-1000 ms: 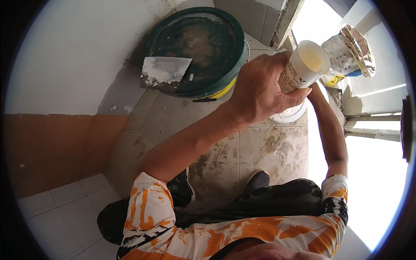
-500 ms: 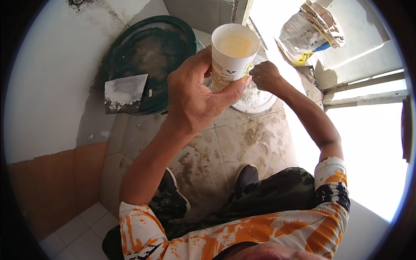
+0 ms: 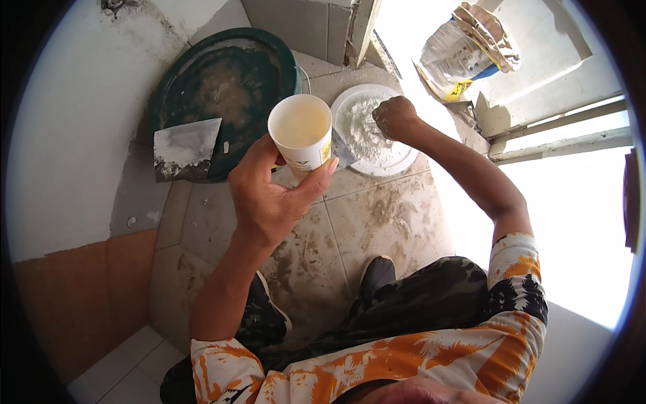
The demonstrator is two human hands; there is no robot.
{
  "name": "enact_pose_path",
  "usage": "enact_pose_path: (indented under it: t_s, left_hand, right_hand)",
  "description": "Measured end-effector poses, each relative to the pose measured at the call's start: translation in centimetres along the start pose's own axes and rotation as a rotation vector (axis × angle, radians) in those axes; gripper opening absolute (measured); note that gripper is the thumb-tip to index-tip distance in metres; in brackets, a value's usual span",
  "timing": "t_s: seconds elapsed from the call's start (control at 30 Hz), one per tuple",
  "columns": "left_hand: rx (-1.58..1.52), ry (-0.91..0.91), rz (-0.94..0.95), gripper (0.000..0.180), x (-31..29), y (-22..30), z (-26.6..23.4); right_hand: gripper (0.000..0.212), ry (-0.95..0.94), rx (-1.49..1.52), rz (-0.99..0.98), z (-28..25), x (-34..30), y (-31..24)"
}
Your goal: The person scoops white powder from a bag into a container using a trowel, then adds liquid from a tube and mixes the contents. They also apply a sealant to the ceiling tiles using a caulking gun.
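Note:
My left hand [image 3: 262, 192] is wrapped round a white paper cup [image 3: 304, 149], its thumb and fingers on opposite sides. The cup is upright, and its inside looks pale yellow; whether it holds any liquid I cannot tell. Beyond the cup, on the floor, lies a round white tray [image 3: 398, 168] with white powder [image 3: 367, 138] spread over it. My right hand [image 3: 396, 118] is closed above the powder at the tray's right side. What its fingers grip, if anything, is hidden. A grey flat blade [image 3: 343, 156] rests at the tray's left edge, partly behind the cup.
To the left stands a large bucket with a dark green lid [image 3: 202, 74]. On the lid lies a flat plate [image 3: 188, 148] smeared with white paste. A crumpled paper sack [image 3: 464, 50] stands at the far right by the sunlit doorway. Dusty floor tiles [image 3: 363, 215] lie before my shoes.
My left hand has drawn the cup down and left, away from the tray, so more of the powder shows. My right hand stays closed over the tray, slightly shifted.

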State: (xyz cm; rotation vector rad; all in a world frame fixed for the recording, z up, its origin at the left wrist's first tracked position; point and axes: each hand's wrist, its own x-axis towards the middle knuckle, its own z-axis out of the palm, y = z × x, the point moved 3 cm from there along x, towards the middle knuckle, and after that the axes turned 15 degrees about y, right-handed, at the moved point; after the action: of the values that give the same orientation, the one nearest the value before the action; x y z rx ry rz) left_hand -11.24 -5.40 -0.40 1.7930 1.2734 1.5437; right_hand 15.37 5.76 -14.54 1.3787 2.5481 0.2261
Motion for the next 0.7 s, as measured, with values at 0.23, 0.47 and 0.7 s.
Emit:
enact_pose_path:
  t_s: [0.23, 0.47, 0.7]
  left_hand:
    - [-0.015, 0.017, -0.061, 0.04, -0.6, -0.7, -1.0]
    - [-0.019, 0.036, -0.081, 0.04, -1.1, -1.1, -1.5]
    - [0.003, 0.044, -0.046, 0.04, -1.5, -1.4, -1.8]
  right_hand:
    - [0.019, 0.009, 0.015, -0.078, 0.7, -1.6, -2.1]
    - [0.023, -0.01, 0.021, -0.025, 2.3, -1.0, -2.6]
    - [0.02, -0.034, -0.048, 0.043, -0.6, -0.6, 0.6]
